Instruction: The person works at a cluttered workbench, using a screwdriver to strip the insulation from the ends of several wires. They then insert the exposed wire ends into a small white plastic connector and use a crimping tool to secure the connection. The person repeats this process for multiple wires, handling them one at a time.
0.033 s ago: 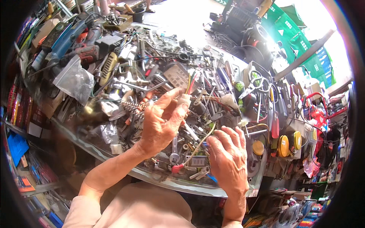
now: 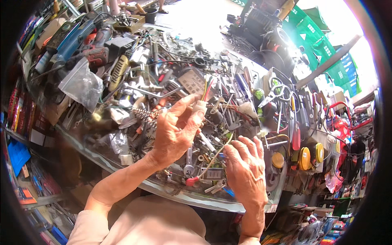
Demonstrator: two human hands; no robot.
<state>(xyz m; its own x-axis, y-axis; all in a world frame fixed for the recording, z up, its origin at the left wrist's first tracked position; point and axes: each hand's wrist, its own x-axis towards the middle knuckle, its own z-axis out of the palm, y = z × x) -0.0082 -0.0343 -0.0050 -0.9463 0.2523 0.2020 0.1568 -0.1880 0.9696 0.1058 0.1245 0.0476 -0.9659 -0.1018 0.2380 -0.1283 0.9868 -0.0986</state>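
My left hand [image 2: 176, 132] is raised over a heap of parts, thumb and index finger closed on a small white wire connector [image 2: 199, 106]. Short red, yellow and green wires [image 2: 207, 89] stick up from it. Low over the front of the heap is my right hand [image 2: 247, 171], back upward and fingers bent down. Its thumb and fingertips are hidden, so what it holds, if anything, does not show. Beside it are a light thin-shafted tool [image 2: 208, 142] and a pale cable [image 2: 213, 160] with a red end [image 2: 191, 181]. A wrench [image 2: 188, 166] lies between the hands.
Scissors [image 2: 275, 96], a red-handled screwdriver [image 2: 296, 136] and yellow round tape reels [image 2: 304, 158] are on the right. A clear plastic bag [image 2: 83, 85] and a red-and-black power tool [image 2: 96, 56] are at left. The glass table edge [image 2: 179, 199] curves in front of me.
The view has shifted very slightly. Both hands keep nearly the same places, and the connector stays in my left hand.
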